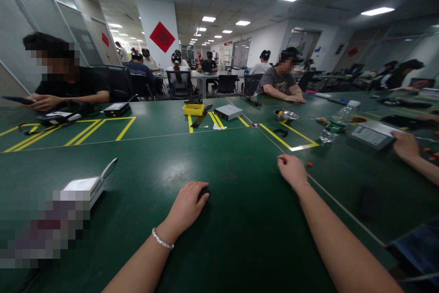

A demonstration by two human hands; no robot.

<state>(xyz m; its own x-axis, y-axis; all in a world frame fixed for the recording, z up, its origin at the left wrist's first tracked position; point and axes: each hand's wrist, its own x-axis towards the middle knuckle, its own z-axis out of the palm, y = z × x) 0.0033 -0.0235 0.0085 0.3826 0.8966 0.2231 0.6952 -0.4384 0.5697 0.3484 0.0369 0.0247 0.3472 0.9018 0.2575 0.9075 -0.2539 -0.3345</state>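
Observation:
My left hand point(188, 206) lies palm down on the green table point(144, 210), its fingers stretched out and the thumb apart, holding nothing. A silvery beaded bracelet point(162, 239) circles that wrist. My right hand point(292, 172) rests further forward on the right, with the fingers curled inward. Whatever may be inside its curl is hidden. A thin bracelet point(302, 184) shows on the right wrist. Just to the right of this hand sits a small red-orange round piece point(309, 164), apart from it.
On the left is a white device with a cable point(82, 185), partly pixelated. Further back stand a yellow bin point(194, 109), a silver box point(228, 111), a metal bowl point(291, 115) and a plastic bottle point(334, 126). At right, another person's hand point(406, 144) touches a grey box point(372, 135).

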